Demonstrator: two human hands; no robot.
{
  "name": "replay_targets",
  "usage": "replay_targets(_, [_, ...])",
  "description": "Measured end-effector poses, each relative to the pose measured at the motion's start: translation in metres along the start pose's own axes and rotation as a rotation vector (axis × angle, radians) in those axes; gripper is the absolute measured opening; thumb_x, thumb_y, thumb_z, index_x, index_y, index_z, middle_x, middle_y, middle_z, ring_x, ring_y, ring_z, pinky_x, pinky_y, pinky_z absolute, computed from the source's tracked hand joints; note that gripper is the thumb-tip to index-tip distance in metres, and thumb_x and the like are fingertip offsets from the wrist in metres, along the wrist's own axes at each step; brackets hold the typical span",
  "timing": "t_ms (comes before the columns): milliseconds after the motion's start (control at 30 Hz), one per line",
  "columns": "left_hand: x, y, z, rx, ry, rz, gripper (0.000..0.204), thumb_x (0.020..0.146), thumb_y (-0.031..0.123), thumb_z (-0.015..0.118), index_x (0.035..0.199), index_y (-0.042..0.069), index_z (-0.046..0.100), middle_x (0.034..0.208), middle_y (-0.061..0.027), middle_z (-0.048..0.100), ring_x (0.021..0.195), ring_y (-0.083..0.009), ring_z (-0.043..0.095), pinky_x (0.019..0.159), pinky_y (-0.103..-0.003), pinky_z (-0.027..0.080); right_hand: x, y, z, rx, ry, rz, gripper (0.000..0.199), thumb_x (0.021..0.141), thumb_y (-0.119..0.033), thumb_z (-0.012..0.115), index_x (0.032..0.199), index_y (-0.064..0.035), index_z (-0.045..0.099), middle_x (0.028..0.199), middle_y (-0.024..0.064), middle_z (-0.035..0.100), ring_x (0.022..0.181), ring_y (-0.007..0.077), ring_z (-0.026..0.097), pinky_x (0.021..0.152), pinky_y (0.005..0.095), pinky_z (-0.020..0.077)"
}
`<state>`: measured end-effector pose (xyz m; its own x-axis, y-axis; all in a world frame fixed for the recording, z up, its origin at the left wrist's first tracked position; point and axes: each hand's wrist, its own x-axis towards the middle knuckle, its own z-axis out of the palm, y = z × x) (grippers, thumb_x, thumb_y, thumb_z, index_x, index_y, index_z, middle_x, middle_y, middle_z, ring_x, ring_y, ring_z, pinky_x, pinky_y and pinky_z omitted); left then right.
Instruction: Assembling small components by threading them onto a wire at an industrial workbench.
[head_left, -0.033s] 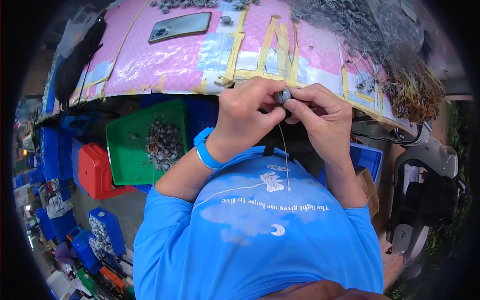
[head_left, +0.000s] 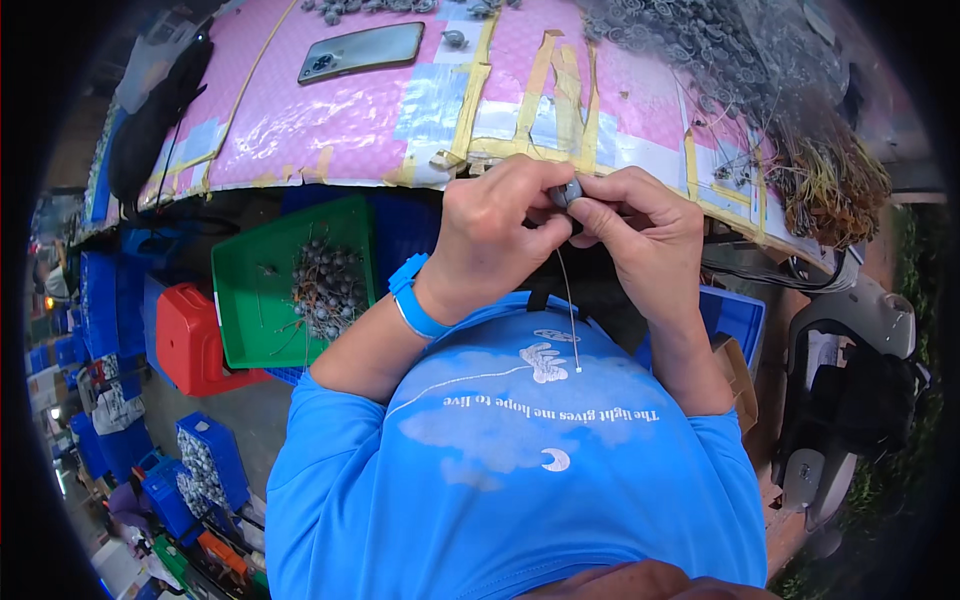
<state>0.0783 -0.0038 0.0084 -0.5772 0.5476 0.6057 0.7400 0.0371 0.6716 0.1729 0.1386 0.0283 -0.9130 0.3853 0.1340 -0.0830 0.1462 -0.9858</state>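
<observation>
Both my hands meet just in front of the table's near edge. A small grey rounded piece (head_left: 567,192) is pinched between them, and a thin wire (head_left: 567,275) with a small white tip hangs from it toward my shirt. My left hand (head_left: 500,215), with a blue band at the wrist, grips the piece from the left with thumb and forefinger. From the right, my right hand (head_left: 645,222) presses thumb and fingertips on the same piece. The fingers hide part of it.
A green bin (head_left: 240,300) with grey balls on thin stems stands at left, beside a red stool (head_left: 188,340). On the pink table (head_left: 330,130) lie a phone (head_left: 360,52), grey curled parts (head_left: 690,50) and a bundle of brown wires (head_left: 835,190). A scooter (head_left: 850,330) stands at right.
The wire's white tip has shifted slightly up toward my hands. Both hands keep their hold on the grey piece almost unmoved.
</observation>
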Motion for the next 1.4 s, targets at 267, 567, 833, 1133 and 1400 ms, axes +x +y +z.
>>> replay_targets(267, [0.008,-0.007,-0.002,-0.442,-0.102,-0.336,0.040,0.073,-0.011,0.072,0.111,0.001,0.068,0.108,-0.0119,0.070,0.085,-0.0158,0.073,0.071,-0.025,0.060,0.016,0.017,-0.020,0.092,-0.087,0.109,0.019,0.087,-0.001,0.070,0.106,0.0020,0.071,0.102,0.0085,0.070,0.083,0.0116,0.067,0.076,0.0248,0.0544])
replay_targets(567, [0.008,-0.005,0.004,-0.653,-0.173,-0.364,0.048,0.076,-0.015,0.067,0.122,-0.002,0.064,0.132,-0.0172,0.059,0.098,-0.0211,0.070,0.081,-0.029,0.060,0.020,0.041,-0.018,0.670,-0.303,0.040,0.035,0.094,-0.010,0.065,0.123,0.0072,0.058,0.109,0.0149,0.067,0.097,0.0170,0.065,0.086,0.0293,0.0524])
replay_targets(833, [0.015,0.005,-0.001,-0.642,-0.182,-0.436,0.055,0.078,-0.013,0.070,0.130,-0.007,0.055,0.118,-0.0141,0.065,0.096,-0.0173,0.069,0.083,-0.029,0.059,0.021,0.036,-0.014,0.586,-0.179,-0.021,0.035,0.096,-0.009,0.062,0.124,0.0088,0.054,0.112,0.0158,0.066,0.104,0.0198,0.065,0.092,0.0303,0.0516])
replay_targets(1133, [-0.005,-0.010,0.002,-0.307,0.079,-0.138,0.032,0.077,-0.007,0.076,0.108,-0.005,0.067,0.112,-0.0139,0.068,0.090,-0.0146,0.070,0.078,-0.025,0.060,0.016,0.035,0.010,0.444,0.050,-0.097,0.018,0.096,-0.006,0.062,0.112,0.0023,0.062,0.109,0.0147,0.068,0.100,0.0188,0.066,0.088,0.0315,0.0540])
replay_targets(1400, [-0.015,-0.002,-0.032,-0.213,0.081,-0.242,0.020,0.079,-0.004,0.077,0.098,-0.005,0.071,0.107,-0.0127,0.071,0.073,-0.0109,0.068,0.059,-0.020,0.056,0.024,0.030,0.024,0.514,0.033,-0.063,0.011,0.096,-0.006,0.061,0.100,0.0017,0.066,0.102,0.0130,0.070,0.092,0.0174,0.068,0.083,0.0304,0.0555])
